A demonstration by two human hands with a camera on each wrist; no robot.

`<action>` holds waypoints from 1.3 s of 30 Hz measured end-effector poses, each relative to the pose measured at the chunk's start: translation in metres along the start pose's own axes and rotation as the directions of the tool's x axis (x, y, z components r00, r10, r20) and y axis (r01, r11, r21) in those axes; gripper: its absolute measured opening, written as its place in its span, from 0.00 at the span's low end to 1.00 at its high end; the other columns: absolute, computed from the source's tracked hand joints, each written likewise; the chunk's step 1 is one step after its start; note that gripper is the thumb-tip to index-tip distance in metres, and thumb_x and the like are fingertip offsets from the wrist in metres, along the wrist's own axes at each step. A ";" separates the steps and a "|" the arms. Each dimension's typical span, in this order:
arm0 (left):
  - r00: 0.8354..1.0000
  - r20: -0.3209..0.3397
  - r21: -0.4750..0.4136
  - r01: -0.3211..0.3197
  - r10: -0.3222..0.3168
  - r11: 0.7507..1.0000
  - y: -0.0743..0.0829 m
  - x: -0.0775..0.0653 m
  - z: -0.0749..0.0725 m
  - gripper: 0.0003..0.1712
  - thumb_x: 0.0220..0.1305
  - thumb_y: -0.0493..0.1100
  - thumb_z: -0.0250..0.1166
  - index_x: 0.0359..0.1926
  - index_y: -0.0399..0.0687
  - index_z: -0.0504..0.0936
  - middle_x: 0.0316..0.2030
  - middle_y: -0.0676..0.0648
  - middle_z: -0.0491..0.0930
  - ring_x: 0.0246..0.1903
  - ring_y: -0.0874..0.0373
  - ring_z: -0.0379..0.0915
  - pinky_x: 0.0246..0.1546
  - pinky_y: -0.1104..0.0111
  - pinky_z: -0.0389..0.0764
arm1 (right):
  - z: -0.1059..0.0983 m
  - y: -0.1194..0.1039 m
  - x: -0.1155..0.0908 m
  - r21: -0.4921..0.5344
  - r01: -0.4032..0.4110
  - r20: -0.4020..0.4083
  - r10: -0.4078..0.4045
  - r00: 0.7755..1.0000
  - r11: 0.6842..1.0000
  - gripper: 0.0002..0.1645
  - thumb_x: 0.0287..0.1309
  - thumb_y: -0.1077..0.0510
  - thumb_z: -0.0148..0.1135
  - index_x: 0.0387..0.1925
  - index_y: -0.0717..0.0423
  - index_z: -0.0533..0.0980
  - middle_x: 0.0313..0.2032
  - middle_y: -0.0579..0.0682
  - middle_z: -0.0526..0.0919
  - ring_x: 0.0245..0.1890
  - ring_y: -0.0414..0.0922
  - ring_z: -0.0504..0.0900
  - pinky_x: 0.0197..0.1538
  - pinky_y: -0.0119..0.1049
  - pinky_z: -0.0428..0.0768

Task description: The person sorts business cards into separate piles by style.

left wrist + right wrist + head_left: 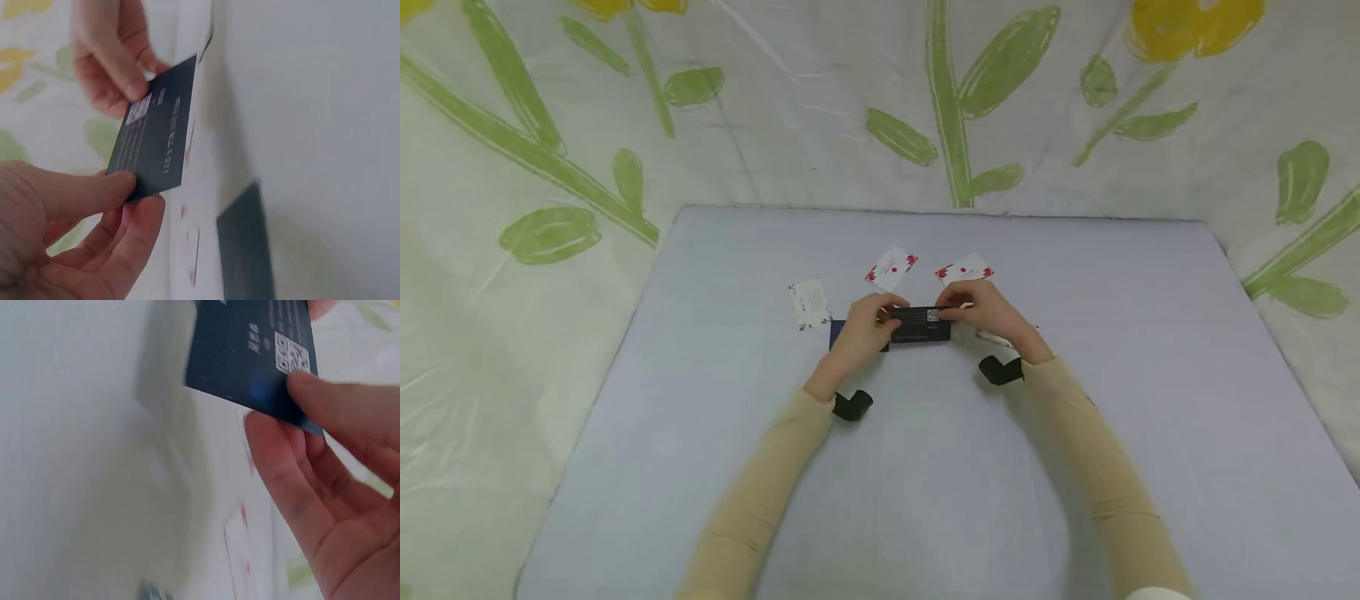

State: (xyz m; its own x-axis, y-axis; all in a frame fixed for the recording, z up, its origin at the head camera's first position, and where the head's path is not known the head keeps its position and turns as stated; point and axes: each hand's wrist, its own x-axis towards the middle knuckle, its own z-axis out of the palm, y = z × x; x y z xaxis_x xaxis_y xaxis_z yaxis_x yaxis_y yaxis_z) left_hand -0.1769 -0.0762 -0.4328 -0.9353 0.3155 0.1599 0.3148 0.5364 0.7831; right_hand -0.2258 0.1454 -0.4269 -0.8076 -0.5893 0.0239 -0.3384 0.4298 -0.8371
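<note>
Business card (919, 328), black with QR code (291, 353), pinched at opposite ends by left hand (861, 331) and right hand (989, 309) above desk (925, 483).

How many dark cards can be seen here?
2: one black card, held by the left hand and right hand; one dark blue card on the table, partly behind the left hand. Others may be hidden.
</note>
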 end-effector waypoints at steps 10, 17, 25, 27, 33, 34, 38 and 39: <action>0.987 -0.040 -0.040 0.154 -0.155 0.987 -0.027 -0.008 -0.044 0.12 0.53 0.32 0.62 0.41 0.35 0.76 0.33 0.41 0.75 0.33 0.52 0.73 0.35 0.64 0.74 | 0.047 -0.013 0.022 0.271 -0.118 -0.107 0.152 0.983 0.955 0.11 0.47 0.61 0.65 0.31 0.63 0.74 0.27 0.54 0.77 0.26 0.45 0.75 0.32 0.37 0.76; 0.975 -0.056 -0.015 0.217 -0.217 0.976 -0.043 -0.019 -0.052 0.10 0.51 0.32 0.63 0.38 0.34 0.78 0.30 0.41 0.76 0.30 0.52 0.72 0.30 0.66 0.72 | 0.063 -0.039 0.029 0.150 -0.180 -0.143 0.201 0.969 0.972 0.10 0.46 0.63 0.65 0.30 0.66 0.75 0.26 0.58 0.77 0.25 0.47 0.72 0.27 0.29 0.69; 0.964 -0.081 0.019 0.255 -0.253 0.967 -0.047 -0.022 -0.050 0.09 0.51 0.31 0.63 0.36 0.33 0.78 0.28 0.41 0.75 0.28 0.53 0.71 0.29 0.67 0.71 | 0.078 -0.024 0.042 0.047 -0.198 -0.166 0.203 0.965 0.979 0.07 0.45 0.62 0.65 0.26 0.60 0.76 0.23 0.51 0.76 0.24 0.42 0.72 0.28 0.30 0.70; 0.964 -0.088 0.033 0.254 -0.251 0.967 -0.048 -0.022 -0.050 0.09 0.50 0.31 0.63 0.36 0.32 0.78 0.28 0.41 0.75 0.28 0.53 0.70 0.29 0.67 0.71 | 0.080 -0.025 0.044 0.009 -0.185 -0.172 0.184 0.968 0.983 0.06 0.45 0.62 0.65 0.25 0.60 0.76 0.23 0.51 0.76 0.25 0.42 0.71 0.30 0.30 0.69; 0.966 -0.098 0.068 0.245 -0.238 0.967 -0.049 -0.024 -0.052 0.09 0.50 0.30 0.63 0.35 0.31 0.77 0.27 0.40 0.75 0.28 0.52 0.71 0.30 0.65 0.72 | 0.084 -0.031 0.048 -0.080 -0.160 -0.168 0.145 0.975 0.984 0.06 0.45 0.64 0.65 0.25 0.62 0.75 0.23 0.51 0.76 0.26 0.43 0.71 0.30 0.31 0.68; 0.966 -0.098 0.073 0.246 -0.239 0.966 -0.049 -0.024 -0.052 0.09 0.50 0.30 0.64 0.35 0.32 0.77 0.27 0.40 0.75 0.28 0.52 0.71 0.31 0.65 0.72 | 0.085 -0.032 0.048 -0.093 -0.157 -0.165 0.141 0.976 0.983 0.06 0.46 0.64 0.65 0.25 0.62 0.75 0.23 0.52 0.75 0.26 0.43 0.71 0.30 0.31 0.69; 0.966 -0.094 0.083 0.250 -0.243 0.965 -0.050 -0.025 -0.053 0.09 0.50 0.29 0.63 0.35 0.31 0.77 0.28 0.40 0.74 0.28 0.52 0.70 0.31 0.65 0.71 | 0.088 -0.035 0.050 -0.155 -0.156 -0.145 0.133 0.980 0.976 0.06 0.46 0.64 0.64 0.25 0.62 0.75 0.24 0.52 0.75 0.27 0.44 0.71 0.31 0.32 0.69; 0.965 -0.091 0.088 0.252 -0.244 0.964 -0.050 -0.025 -0.053 0.09 0.50 0.29 0.63 0.35 0.31 0.76 0.28 0.40 0.74 0.28 0.52 0.69 0.31 0.65 0.71 | 0.088 -0.035 0.051 -0.178 -0.156 -0.138 0.132 0.982 0.972 0.06 0.46 0.64 0.64 0.25 0.62 0.75 0.25 0.52 0.75 0.27 0.44 0.70 0.31 0.32 0.69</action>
State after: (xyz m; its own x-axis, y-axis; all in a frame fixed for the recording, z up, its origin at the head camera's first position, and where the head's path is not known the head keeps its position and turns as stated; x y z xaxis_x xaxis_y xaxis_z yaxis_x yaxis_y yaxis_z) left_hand -0.1775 -0.1523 -0.4443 -0.9946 0.1023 0.0181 0.0820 0.6654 0.7420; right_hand -0.2123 0.0396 -0.4443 -0.9043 -0.4268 -0.0116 -0.2886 0.6310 -0.7201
